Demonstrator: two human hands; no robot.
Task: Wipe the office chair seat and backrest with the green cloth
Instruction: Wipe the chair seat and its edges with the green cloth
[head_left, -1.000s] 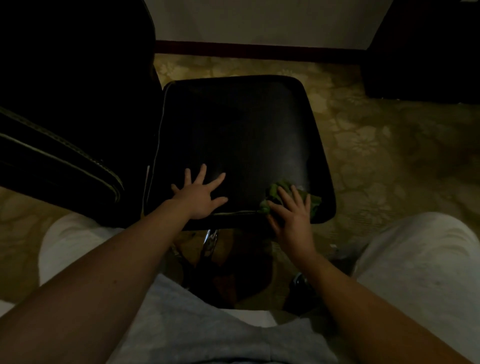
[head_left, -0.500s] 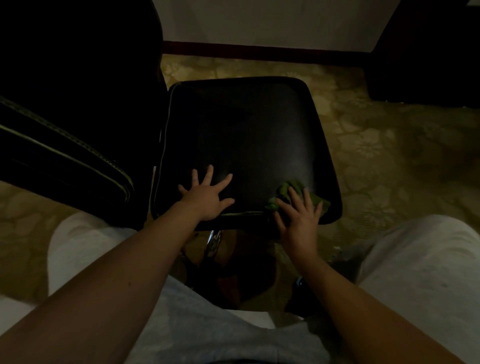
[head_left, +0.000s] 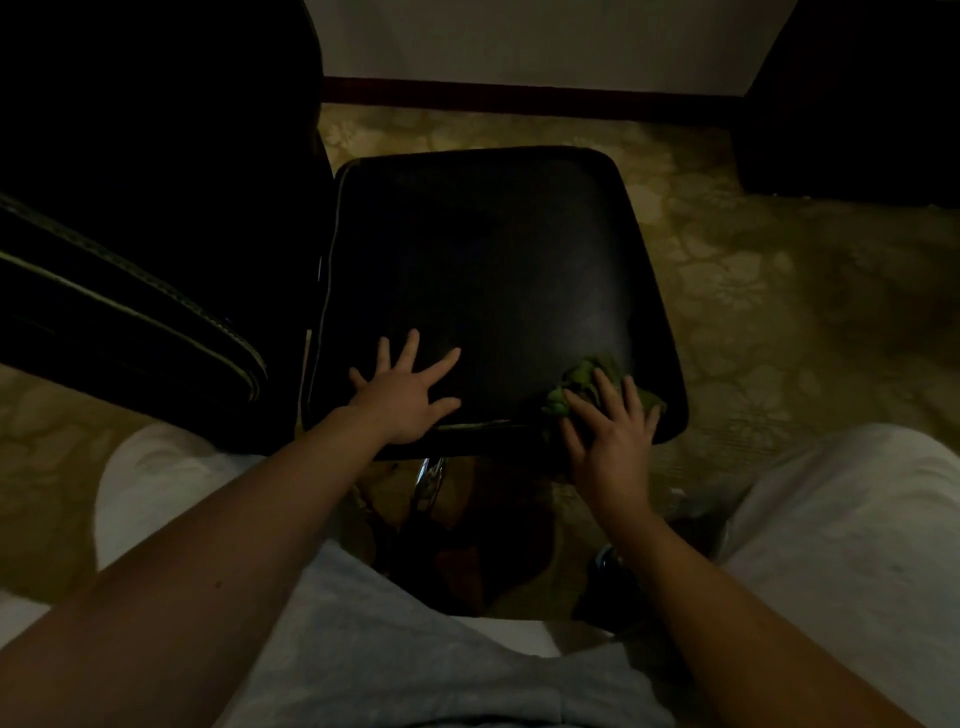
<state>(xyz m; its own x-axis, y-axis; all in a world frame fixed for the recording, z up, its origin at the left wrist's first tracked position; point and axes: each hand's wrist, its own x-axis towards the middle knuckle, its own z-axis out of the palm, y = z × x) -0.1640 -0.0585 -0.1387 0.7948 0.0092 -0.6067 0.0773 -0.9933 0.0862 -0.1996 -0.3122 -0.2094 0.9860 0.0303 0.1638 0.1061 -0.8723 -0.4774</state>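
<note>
Head view, crumpled green cloth under right hand, glossy black seat

Black padded chair seat sits over a yellowish floral carpet. On the seat's near edge: a crumpled green cloth at the right corner, and a flat, spread left hand further left.

seat: black, level | green cloth: crumpled, near-right seat corner
</note>
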